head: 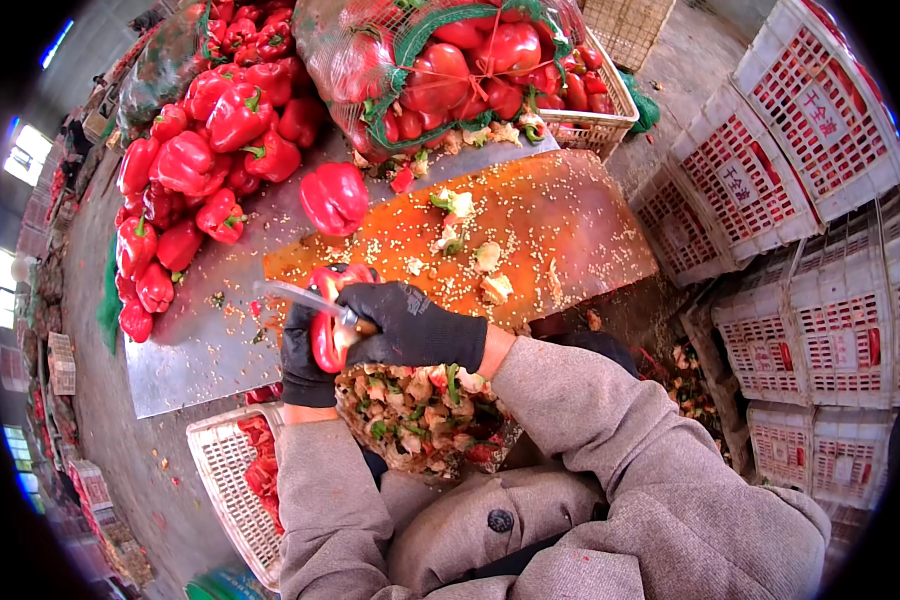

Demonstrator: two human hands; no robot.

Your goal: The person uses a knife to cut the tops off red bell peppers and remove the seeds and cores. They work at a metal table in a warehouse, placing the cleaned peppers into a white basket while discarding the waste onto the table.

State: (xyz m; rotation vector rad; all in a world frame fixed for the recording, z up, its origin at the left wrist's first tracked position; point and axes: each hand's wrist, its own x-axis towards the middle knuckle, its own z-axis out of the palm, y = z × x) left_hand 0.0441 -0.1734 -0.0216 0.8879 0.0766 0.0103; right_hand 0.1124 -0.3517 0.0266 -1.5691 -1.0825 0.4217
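Both of my hands wear black gloves and meet above the near edge of the metal table (195, 360). A cut red bell pepper (330, 341), its pale inside showing, is gripped by my left hand (300, 360). My right hand (412, 322) is closed around the handle of a knife (300, 294), whose blade points left across the pepper. The fingers partly hide the pepper and the handle. Beyond the hands, one whole red bell pepper (335, 199) rests by an orange-stained board (570, 217) scattered with seeds and several pepper cores (487, 256).
Red peppers (191, 161) are heaped at the table's far left. Behind the board stands a full mesh sack (345, 60) beside a crate (622, 116). Cores fill a container (412, 412) below my hands. A white crate (225, 465) holds pepper pieces; stacked crates (750, 172) rise at right.
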